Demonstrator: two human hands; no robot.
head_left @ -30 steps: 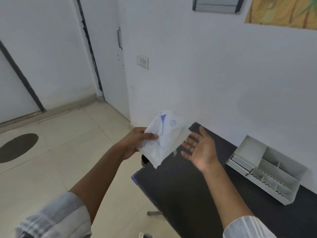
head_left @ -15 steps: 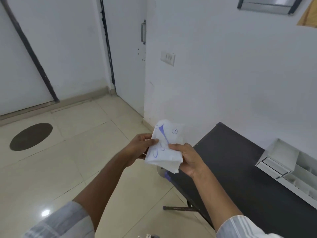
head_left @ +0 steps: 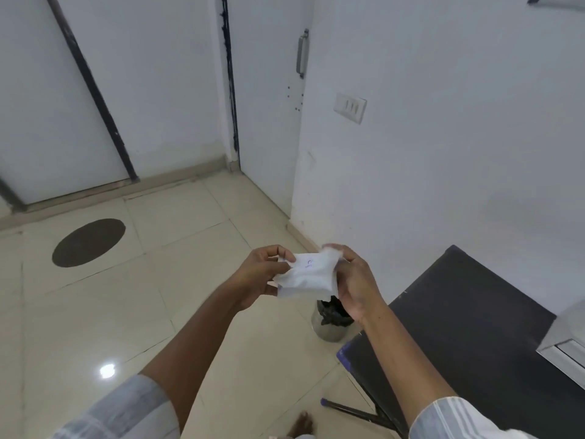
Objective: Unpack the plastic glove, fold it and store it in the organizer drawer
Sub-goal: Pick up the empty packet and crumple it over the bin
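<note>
A white glove packet [head_left: 308, 275] with small blue print hangs in the air between both hands, above the floor to the left of the black table [head_left: 474, 315]. My left hand [head_left: 264, 274] pinches its left edge. My right hand [head_left: 356, 280] grips its right side, fingers curled over the top. The packet is crumpled and looks closed; no glove shows. Only a corner of the grey organizer [head_left: 566, 340] is visible at the right edge, on the table.
A small round bin [head_left: 330, 318] with a dark liner stands on the floor just below the packet, by the table's corner. A dark round mat [head_left: 88, 242] lies on the tiles at left. White doors and walls stand behind. A bare foot [head_left: 302, 424] shows at the bottom.
My right hand closed onto the packet, which was held by the left alone a second ago. The view swung left, away from the table, and the organizer slid almost out of frame.
</note>
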